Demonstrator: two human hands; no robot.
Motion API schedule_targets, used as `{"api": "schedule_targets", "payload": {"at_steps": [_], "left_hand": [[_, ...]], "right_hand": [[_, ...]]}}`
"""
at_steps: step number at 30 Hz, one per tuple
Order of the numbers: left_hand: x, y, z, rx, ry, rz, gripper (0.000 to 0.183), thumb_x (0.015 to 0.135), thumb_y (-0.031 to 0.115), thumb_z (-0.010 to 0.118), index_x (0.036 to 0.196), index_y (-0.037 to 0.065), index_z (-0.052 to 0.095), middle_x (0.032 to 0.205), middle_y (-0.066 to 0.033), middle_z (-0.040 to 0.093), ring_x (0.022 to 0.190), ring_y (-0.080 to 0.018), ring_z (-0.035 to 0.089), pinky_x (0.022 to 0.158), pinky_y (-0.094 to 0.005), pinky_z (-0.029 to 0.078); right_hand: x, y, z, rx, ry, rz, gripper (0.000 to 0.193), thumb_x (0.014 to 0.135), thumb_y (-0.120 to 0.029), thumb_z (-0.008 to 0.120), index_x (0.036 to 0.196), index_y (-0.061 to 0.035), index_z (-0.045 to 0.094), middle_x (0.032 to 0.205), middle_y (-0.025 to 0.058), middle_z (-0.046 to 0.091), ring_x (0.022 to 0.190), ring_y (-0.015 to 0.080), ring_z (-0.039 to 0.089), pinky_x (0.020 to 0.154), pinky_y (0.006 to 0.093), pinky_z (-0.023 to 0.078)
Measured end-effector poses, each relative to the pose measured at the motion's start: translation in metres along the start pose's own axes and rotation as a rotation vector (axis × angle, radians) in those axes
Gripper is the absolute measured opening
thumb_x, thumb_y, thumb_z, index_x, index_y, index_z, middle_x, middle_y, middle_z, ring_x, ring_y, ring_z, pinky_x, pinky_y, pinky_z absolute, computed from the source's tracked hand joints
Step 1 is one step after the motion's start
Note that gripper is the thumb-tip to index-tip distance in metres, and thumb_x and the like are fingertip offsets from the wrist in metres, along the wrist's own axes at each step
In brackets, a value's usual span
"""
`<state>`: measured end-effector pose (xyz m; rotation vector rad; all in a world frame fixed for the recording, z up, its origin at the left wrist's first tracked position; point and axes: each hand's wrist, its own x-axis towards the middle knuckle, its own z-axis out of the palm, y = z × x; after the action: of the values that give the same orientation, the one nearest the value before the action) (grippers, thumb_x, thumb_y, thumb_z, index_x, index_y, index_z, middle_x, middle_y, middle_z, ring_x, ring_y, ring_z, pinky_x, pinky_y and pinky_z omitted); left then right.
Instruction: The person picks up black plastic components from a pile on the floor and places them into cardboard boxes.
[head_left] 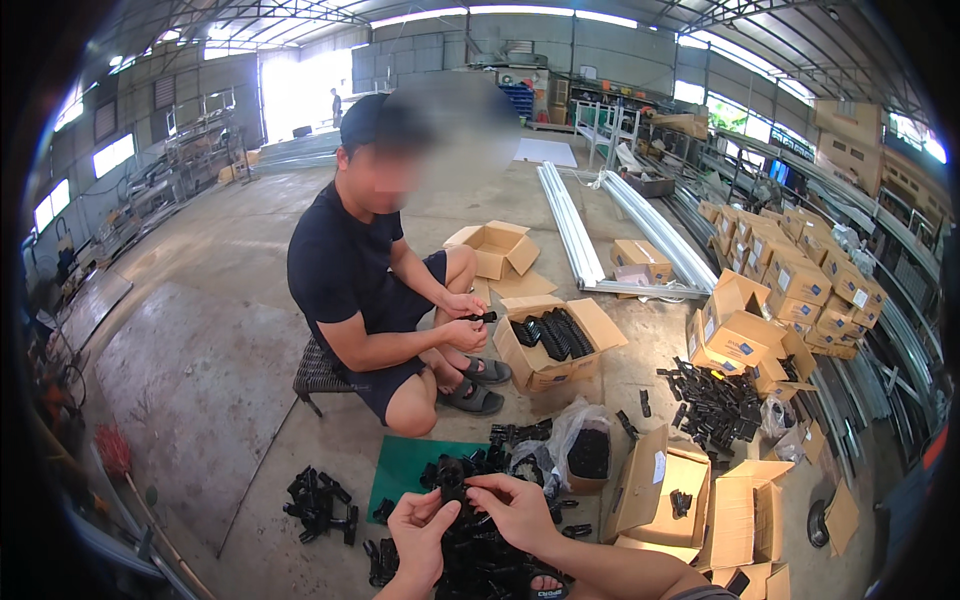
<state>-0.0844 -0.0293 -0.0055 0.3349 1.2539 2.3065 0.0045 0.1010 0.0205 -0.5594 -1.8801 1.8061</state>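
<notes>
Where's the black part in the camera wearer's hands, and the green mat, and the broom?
Black part (453,483): head view, middle of its body.
Green mat (400,462): head view, bare left portion.
Broom (114,450): head view, red bristles.

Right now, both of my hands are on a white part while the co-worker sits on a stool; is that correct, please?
Not quite: the head view shows that the part in your left hand and right hand is black.
</notes>
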Motion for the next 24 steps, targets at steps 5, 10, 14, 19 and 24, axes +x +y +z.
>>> {"api": "schedule_targets", "payload": {"at_steps": [5, 10, 14, 19, 24], "left_hand": [[-0.004, -0.001, 0.005, -0.021, -0.038, 0.038, 0.025, 0.083, -0.015, 0.072, 0.103, -0.004, 0.062, 0.103, -0.0153, 0.072, 0.092, -0.016, 0.07, 0.084, -0.0282, 0.058], [-0.006, 0.001, 0.001, -0.005, -0.04, 0.05, 0.025, 0.083, -0.014, 0.071, 0.102, -0.001, 0.062, 0.103, -0.0146, 0.073, 0.091, -0.015, 0.07, 0.083, -0.0277, 0.057], [-0.006, 0.004, 0.001, 0.006, -0.024, 0.045, 0.025, 0.083, -0.014, 0.071, 0.102, 0.0, 0.061, 0.102, -0.0135, 0.073, 0.09, -0.014, 0.07, 0.082, -0.027, 0.056], [-0.008, 0.004, 0.003, -0.013, -0.062, 0.044, 0.025, 0.082, -0.014, 0.072, 0.103, -0.002, 0.063, 0.101, -0.0138, 0.072, 0.089, -0.0143, 0.069, 0.082, -0.027, 0.057], [-0.007, 0.005, -0.003, -0.011, -0.049, 0.038, 0.025, 0.082, -0.014, 0.073, 0.103, -0.003, 0.064, 0.101, -0.0141, 0.072, 0.09, -0.0146, 0.069, 0.082, -0.0272, 0.058]], "right_hand": [[-0.004, 0.001, -0.001, -0.083, 0.029, -0.006, 0.02, 0.097, -0.012, 0.066, 0.11, 0.0029, 0.07, 0.095, 0.007, 0.073, 0.084, 0.0091, 0.067, 0.073, 0.0241, 0.054], [-0.01, -0.016, 0.001, -0.303, -0.011, -0.131, 0.022, 0.098, -0.016, 0.062, 0.111, 0.0006, 0.066, 0.094, 0.0137, 0.071, 0.082, 0.0205, 0.068, 0.072, 0.032, 0.053], [-0.01, -0.017, 0.0, -0.384, -0.056, -0.245, 0.022, 0.097, -0.016, 0.06, 0.112, -0.0012, 0.063, 0.102, 0.0185, 0.068, 0.092, 0.0339, 0.068, 0.078, 0.0388, 0.052], [-0.002, -0.003, -0.009, -0.482, -0.114, -0.303, 0.022, 0.1, -0.02, 0.057, 0.103, 0.0015, 0.062, 0.09, 0.0147, 0.068, 0.078, 0.0246, 0.066, 0.071, 0.0349, 0.051], [-0.01, -0.023, -0.001, -0.345, -0.06, -0.291, 0.022, 0.101, -0.02, 0.055, 0.098, 0.0009, 0.061, 0.085, 0.0151, 0.065, 0.075, 0.0282, 0.065, 0.069, 0.0362, 0.05]]}}
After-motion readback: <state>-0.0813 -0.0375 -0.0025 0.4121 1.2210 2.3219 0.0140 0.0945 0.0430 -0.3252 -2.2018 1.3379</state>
